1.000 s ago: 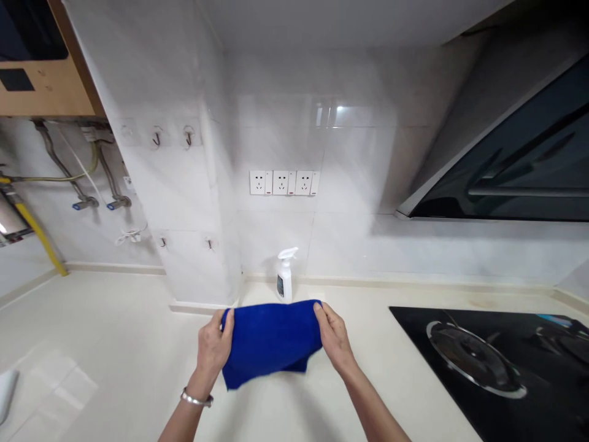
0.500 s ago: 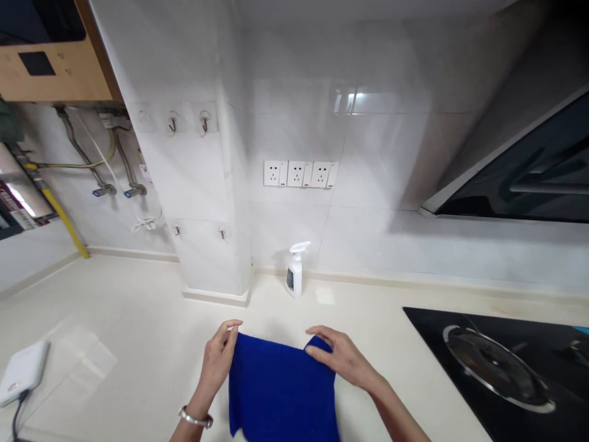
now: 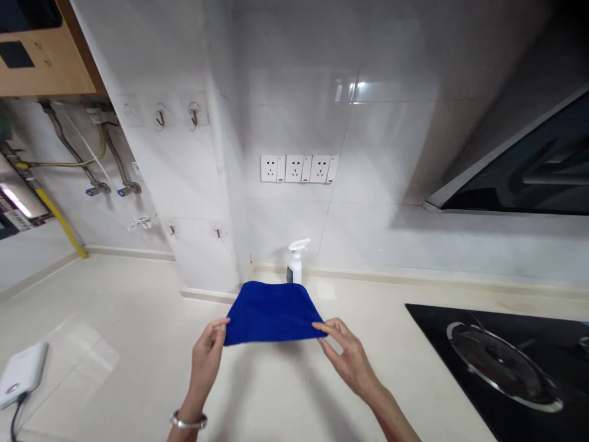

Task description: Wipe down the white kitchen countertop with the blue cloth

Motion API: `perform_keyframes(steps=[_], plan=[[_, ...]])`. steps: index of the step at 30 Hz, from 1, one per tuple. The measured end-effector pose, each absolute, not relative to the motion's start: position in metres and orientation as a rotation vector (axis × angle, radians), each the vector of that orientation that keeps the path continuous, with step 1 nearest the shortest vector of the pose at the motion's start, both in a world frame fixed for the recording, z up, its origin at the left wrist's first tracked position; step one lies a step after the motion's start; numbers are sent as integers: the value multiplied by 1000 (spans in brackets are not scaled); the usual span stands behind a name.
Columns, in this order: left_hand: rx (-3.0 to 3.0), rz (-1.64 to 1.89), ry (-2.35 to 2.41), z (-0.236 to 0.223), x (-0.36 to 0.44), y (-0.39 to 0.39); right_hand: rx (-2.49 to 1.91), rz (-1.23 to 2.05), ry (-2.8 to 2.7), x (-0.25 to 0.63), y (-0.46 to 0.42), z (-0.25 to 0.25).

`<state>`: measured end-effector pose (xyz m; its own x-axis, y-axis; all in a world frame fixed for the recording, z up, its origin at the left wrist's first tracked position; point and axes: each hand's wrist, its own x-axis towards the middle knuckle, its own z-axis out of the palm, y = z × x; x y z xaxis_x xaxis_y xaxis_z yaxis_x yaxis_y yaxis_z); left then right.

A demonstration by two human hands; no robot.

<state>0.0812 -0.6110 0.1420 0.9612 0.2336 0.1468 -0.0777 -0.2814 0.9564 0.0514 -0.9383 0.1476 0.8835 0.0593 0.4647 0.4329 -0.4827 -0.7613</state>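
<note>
A blue cloth (image 3: 271,313) is stretched between my two hands above the pale countertop, its far edge flung out toward the wall. My left hand (image 3: 209,353) pinches its near left corner between thumb and fingers. At the near right corner, my right hand (image 3: 347,356) grips the cloth between thumb and fingertips. Behind the cloth stands a white spray bottle (image 3: 295,261), upright by the wall, its lower part hidden by the fabric. A silver bangle (image 3: 188,422) circles my left wrist.
A black gas hob (image 3: 506,368) lies at the right under the range hood (image 3: 519,159). On the left, a white power bank (image 3: 23,371) with a cable rests on the countertop (image 3: 133,331). Wall sockets (image 3: 298,169) and hooks (image 3: 194,115) are on the tiles.
The cloth has swung from hanging down toward me to spreading away toward the wall. It now covers the bottle's lower part. My hands have moved slightly, and the view has shifted a little.
</note>
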Motion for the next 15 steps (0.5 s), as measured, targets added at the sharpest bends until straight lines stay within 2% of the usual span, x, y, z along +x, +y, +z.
perform_keyframes(steps=[4,7,10,15], plan=[[1965,-15,205,38,30,-609,-2149,-268,-269,13,-955,37],[2085,-98,114,-12,-4,-605,-2218,-222,-262,-12,-973,-28],[2197,42,169,-26,-14,-591,-2303,-379,-132,-7,-972,-41],[2553,422,156,-39,13,-546,-2476,-418,-256,53,-901,-9]])
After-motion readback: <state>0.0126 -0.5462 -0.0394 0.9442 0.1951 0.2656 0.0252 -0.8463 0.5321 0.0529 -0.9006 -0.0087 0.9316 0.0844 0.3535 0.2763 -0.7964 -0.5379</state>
